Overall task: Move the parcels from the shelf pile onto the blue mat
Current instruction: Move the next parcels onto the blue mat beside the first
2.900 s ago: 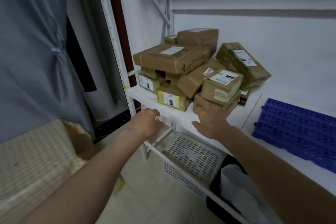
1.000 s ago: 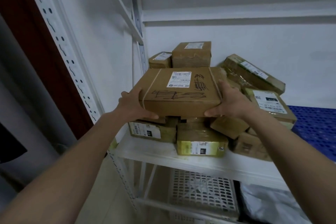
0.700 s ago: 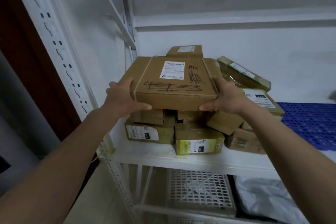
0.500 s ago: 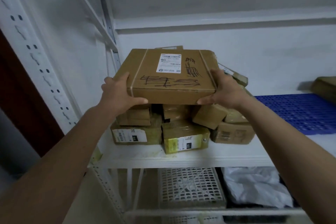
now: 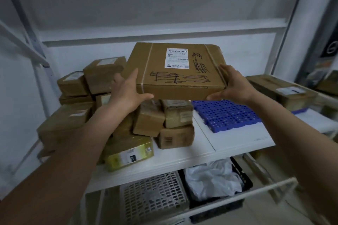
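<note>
One flat cardboard parcel (image 5: 176,71), labelled and scribbled on, held aloft between left hand (image 5: 126,93) and right hand (image 5: 233,86), thumbs beneath, fingers up its sides. Step: carry. Next, judged: swing toward 4 o'clock, lower onto blue mat (image 5: 226,115). Pile (image 5: 146,120) remains at 8 o'clock.

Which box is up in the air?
The big flat box with black scribbles, held by the left hand and right hand. The other parcels rest on the shelf.

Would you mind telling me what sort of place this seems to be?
Probably a parcel sorting or storage room: taped cardboard parcels with shipping labels are piled on a white metal shelf, beside a blue mat, with crates stored underneath.
</note>
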